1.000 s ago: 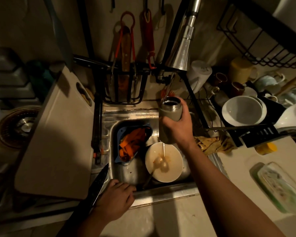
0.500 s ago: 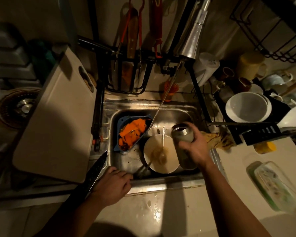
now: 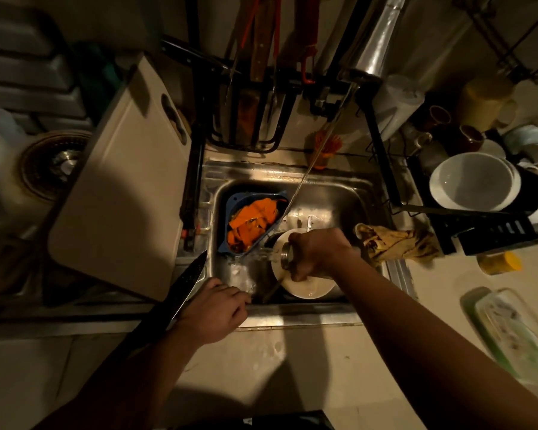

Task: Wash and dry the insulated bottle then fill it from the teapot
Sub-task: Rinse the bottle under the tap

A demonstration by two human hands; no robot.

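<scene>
My right hand grips the metal insulated bottle low over the steel sink. The bottle is tipped on its side with its mouth to the left, and water pours out of it onto the sink floor. My hand hides most of its body. My left hand rests on the sink's front rim with fingers curled over the edge. A thin stream runs from the tap into the sink. A pale teapot sits at the far right among the crockery.
Under the bottle lies a dirty white plate. A blue strainer with orange peelings fills the sink's left corner. A knife and cutting board lie left. A cloth and dish rack with a white bowl stand right.
My right hand brought the bottle down from under the tap stream into the sink and tipped it over, so water now pours out. The left hand stayed on the rim.
</scene>
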